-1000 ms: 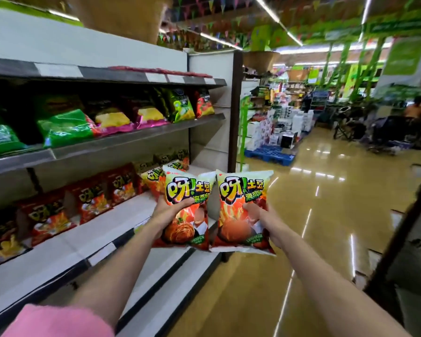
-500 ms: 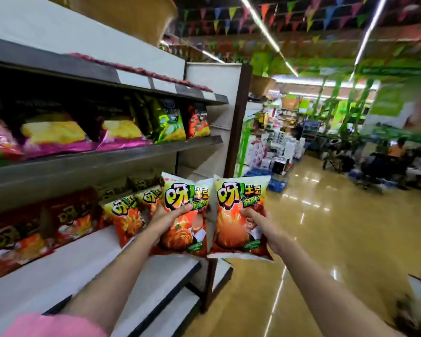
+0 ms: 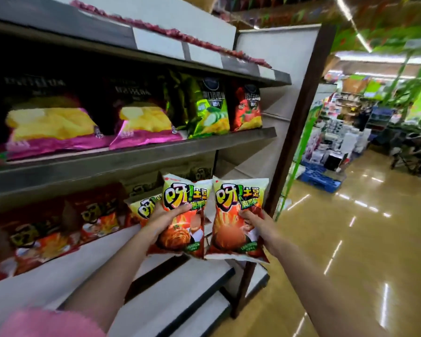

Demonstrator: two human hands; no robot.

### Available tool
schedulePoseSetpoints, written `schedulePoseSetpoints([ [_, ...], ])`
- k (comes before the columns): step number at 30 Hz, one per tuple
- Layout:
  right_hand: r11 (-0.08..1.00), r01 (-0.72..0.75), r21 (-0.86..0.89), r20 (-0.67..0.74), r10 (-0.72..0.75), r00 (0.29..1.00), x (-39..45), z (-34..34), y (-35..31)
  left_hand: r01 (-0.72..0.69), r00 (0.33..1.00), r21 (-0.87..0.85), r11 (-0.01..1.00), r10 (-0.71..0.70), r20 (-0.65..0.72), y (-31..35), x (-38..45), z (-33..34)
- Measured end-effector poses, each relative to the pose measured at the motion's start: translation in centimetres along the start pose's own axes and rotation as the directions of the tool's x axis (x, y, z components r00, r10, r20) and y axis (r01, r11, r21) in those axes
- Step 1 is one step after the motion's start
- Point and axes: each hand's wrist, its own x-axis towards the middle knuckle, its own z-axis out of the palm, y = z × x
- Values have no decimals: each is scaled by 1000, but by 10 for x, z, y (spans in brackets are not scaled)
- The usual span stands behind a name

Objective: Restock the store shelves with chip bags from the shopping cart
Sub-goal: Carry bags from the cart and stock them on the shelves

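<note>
Status: restocking is partly complete, as judged from the shelving. The lower shelf already carries a row of red chip bags along its left and middle portions, and its right end, next to the end panel, looks free for more stock. The shopping cart is not in view, so the remaining quantity cannot be determined.

Left position: the left hand forms a grip clenched around the left chip bag, thumb across the printed front, fingers hidden behind. The bag stands upright, its top edge above the hand, its bottom edge just over the front edge of the lower shelf.

Right position: the right hand forms a grip on the right chip bag, fingertips pressing into the front near its right edge. This bag is also upright, just beside the left bag, their inner edges touching or nearly so.

Remaining work: both bags are unplaced and held in front of the shelf's right end.
</note>
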Motion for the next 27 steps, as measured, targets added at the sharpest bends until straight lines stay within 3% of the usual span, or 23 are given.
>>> schedulePoseSetpoints([
  [13, 996, -10, 83, 218, -8, 976, 183, -27, 6, 54, 971, 12, 998, -49, -234, 9, 98, 49],
  [21, 998, -46, -51, 257, 58, 965, 321, -48, 24, 64, 907, -6, 998, -61, -416, 20, 166, 89],
  [27, 983, -15, -183, 405, 90, 910, 362, -36, 30, 155, 850, -64, 986, -166, -501, 5, 198, 98],
])
